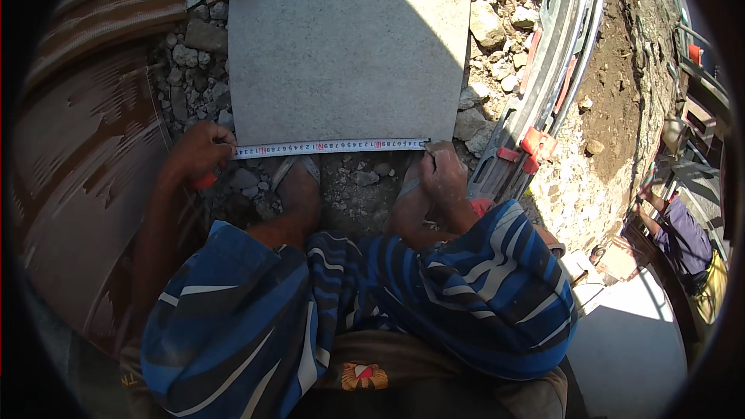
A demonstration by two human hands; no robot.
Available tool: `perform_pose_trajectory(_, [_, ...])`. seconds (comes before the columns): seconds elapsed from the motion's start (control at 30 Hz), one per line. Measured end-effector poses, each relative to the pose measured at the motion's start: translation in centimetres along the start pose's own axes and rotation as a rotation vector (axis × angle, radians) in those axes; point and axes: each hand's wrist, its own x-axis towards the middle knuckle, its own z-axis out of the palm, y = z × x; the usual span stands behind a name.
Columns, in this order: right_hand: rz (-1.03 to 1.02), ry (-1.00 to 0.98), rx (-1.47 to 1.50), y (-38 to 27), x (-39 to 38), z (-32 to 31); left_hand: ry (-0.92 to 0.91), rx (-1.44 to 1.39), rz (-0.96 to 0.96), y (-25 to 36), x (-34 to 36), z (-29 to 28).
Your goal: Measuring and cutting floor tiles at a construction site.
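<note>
Striped shorts [434, 295] hide legs — hands' [203, 152] [442, 174] tape case [205, 180] mostly covered.

Sunlit rubble ground [497, 23], dirt slope [621, 70].

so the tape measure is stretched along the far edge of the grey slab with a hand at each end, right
Not quite. The head view shows the tape measure stretched along the near edge of the grey slab, the edge closest to the person's feet, not the far one. The rest holds: the left hand is at one end and the right hand at the other.
</note>
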Motion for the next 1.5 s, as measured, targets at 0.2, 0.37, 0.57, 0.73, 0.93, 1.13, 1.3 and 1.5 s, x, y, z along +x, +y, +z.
perform_pose_trajectory(0.2, [-0.048,0.029,0.020,-0.2,-0.4,0.8,0.026,0.085,0.035,-0.8,-0.3,0.3])
perform_pose_trajectory(0.37, [-0.013,0.006,-0.008,-0.6,-0.8,0.1,-0.018,0.000,-0.035,-0.3,-0.5,0.4])
perform_pose_trajectory(0.57, [0.041,0.025,0.017,-0.5,-0.2,0.3,-0.027,0.024,0.013,-0.4,0.4,-0.3])
perform_pose_trajectory(0.73, [0.043,0.009,0.013,-0.4,-0.6,-0.9,-0.181,-0.034,-0.099,-0.9,-0.4,-0.5])
perform_pose_trajectory(0.93, [0.003,0.174,0.020,-0.3,3.3,-3.6,-0.477,0.003,-0.112,-1.3,-2.8,0.1])
perform_pose_trajectory(1.13, [-0.265,0.103,0.181,-4.6,9.7,-8.0,-0.239,0.114,0.130,7.8,-3.0,1.5])
perform_pose_trajectory(1.3, [0.127,0.427,0.197,0.6,3.0,-11.9,0.032,0.083,0.124,9.9,-3.7,0.3])
perform_pose_trajectory(1.5, [0.733,0.502,-0.026,2.1,-14.0,-15.4,0.469,0.405,0.134,-7.6,2.7,-5.2])
